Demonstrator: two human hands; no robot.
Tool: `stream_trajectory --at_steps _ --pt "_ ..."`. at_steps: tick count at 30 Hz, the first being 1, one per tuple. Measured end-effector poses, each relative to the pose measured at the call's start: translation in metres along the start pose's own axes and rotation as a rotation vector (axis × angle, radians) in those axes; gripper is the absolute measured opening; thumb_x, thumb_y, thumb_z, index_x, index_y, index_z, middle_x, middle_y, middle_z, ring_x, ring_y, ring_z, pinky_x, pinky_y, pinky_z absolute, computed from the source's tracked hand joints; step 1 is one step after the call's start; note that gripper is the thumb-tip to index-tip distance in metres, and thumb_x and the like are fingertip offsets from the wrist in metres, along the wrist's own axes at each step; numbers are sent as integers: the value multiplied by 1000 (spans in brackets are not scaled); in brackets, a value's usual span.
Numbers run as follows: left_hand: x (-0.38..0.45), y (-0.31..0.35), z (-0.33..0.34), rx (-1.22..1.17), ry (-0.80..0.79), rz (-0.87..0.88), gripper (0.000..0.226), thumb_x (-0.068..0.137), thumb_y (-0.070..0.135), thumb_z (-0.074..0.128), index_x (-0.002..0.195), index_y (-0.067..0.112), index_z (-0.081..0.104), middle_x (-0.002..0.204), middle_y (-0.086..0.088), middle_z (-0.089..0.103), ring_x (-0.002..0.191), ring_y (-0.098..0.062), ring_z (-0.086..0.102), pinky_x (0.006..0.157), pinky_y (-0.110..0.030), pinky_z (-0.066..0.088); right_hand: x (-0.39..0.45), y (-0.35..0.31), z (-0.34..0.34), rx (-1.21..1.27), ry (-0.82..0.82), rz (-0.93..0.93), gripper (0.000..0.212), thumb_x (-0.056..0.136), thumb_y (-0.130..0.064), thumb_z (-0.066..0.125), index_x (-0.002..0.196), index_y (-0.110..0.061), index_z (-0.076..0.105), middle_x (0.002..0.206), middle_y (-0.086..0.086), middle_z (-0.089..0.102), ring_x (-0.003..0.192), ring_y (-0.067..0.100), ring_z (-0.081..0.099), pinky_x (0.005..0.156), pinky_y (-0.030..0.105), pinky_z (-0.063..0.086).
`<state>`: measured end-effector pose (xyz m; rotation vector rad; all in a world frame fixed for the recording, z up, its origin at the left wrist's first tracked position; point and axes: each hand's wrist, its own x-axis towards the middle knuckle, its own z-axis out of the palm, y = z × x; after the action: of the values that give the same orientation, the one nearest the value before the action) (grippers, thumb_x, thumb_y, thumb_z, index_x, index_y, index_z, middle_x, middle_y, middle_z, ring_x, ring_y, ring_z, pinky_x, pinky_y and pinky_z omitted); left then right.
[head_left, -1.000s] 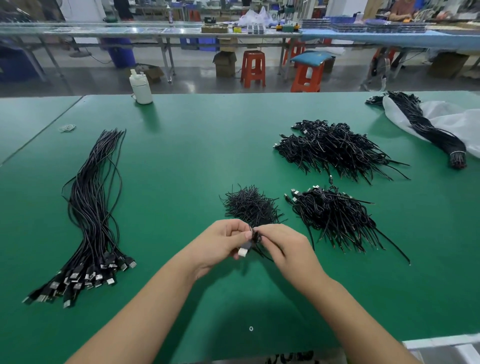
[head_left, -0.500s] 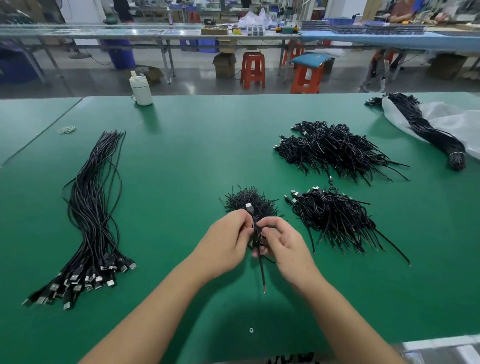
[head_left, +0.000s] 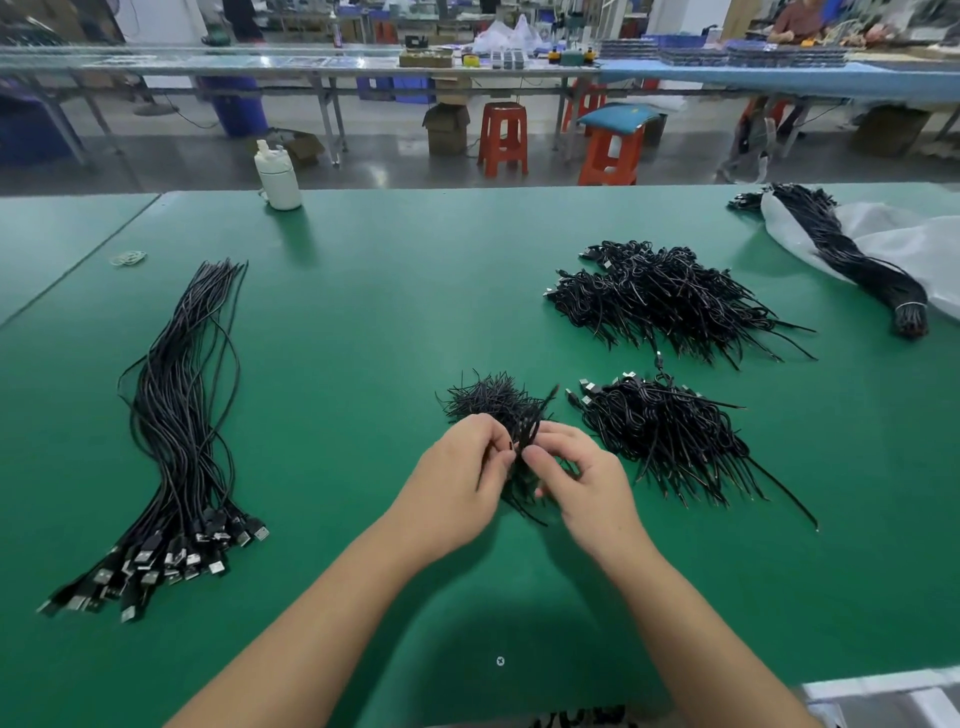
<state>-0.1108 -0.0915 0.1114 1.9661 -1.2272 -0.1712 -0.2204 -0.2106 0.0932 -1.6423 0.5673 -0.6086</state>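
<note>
Binding step, by the look of it: the left hand (head_left: 457, 478) and right hand (head_left: 587, 483) meet low over the desk (head_left: 363, 338), fingers of both curled and pinching a small folded cable (head_left: 524, 434) between them, just in front of the tie pile (head_left: 488, 400); its loose end trails under the palms; next, likely a firm twist of the tie, then a short carry right to the bundled pile (head_left: 660, 431); straight cables (head_left: 176, 415) lie far left.

Green table (head_left: 363, 322): long USB cables (head_left: 176, 441) at 9 o'clock, white bottle (head_left: 279, 179) at 11, pile of short black ties (head_left: 485, 400) dead centre, big coiled-cable heap (head_left: 665, 296) at 2, smaller heap (head_left: 665, 431) at 3
</note>
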Motion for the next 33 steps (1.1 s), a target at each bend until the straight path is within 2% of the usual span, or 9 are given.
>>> stream_trajectory --at_steps 3,6,11,16,19,24,27,30,33 --pt "0 1 0 62 24 77 13 95 12 54 90 22 48 86 7 51 81 -12 45 75 -26 38 1 1 -1 -4 -22 59 7 92 -14 68 96 -9 71 66 -9 62 54 8 54 57 16 44" --pt "-1 2 2 78 28 142 12 94 8 53 88 18 49 85 5 49 80 -14 43 75 -29 38 0 2 -1 63 -43 89 16 95 -13 64 110 -17 60 60 -6 62 56 11 56 61 18 46" --pt "-5 3 4 75 71 179 9 93 6 53 89 13 52 89 4 49 86 -19 44 79 -32 40 1 -6 -2 208 -107 70 10 96 -4 58 99 -13 62 72 15 66 62 18 56 59 20 46" --pt "-4 2 3 -74 87 23 12 96 8 53 89 18 52 87 7 56 84 -7 52 76 -21 40 0 -13 -3 219 -193 71 31 96 10 49 115 -7 68 95 9 75 80 17 69 77 21 56" --pt "-4 2 2 -137 63 -30 13 97 10 54 89 19 52 84 10 60 80 0 54 70 -9 37 -1 -12 -3 221 -237 73 38 91 19 49 120 -2 65 91 7 74 79 12 68 79 20 56" --pt "-3 4 3 -77 40 -22 12 97 13 54 89 22 51 82 12 52 76 2 47 67 -9 34 0 -11 -9 -199 -176 -51 28 96 -7 60 77 -26 67 61 -5 61 57 3 50 59 17 43" --pt "-2 5 5 -44 44 29 15 97 12 53 90 23 48 80 13 48 75 0 45 67 -13 35 0 -8 -11 -429 -193 -116 33 102 -22 51 70 -15 49 62 4 51 55 5 44 55 20 36" --pt "-4 4 7 55 77 153 12 96 8 52 90 18 50 83 10 47 75 -7 41 70 -23 36 1 -7 -9 -252 -234 36 36 105 -24 43 71 -15 48 59 -5 47 52 7 49 53 16 41" --pt "-4 -2 9 362 147 408 18 80 -5 60 89 10 58 84 -3 53 75 -23 46 68 -38 41 2 -10 -11 -24 -314 215 40 105 -27 44 68 -19 56 58 4 48 49 17 46 52 23 41"
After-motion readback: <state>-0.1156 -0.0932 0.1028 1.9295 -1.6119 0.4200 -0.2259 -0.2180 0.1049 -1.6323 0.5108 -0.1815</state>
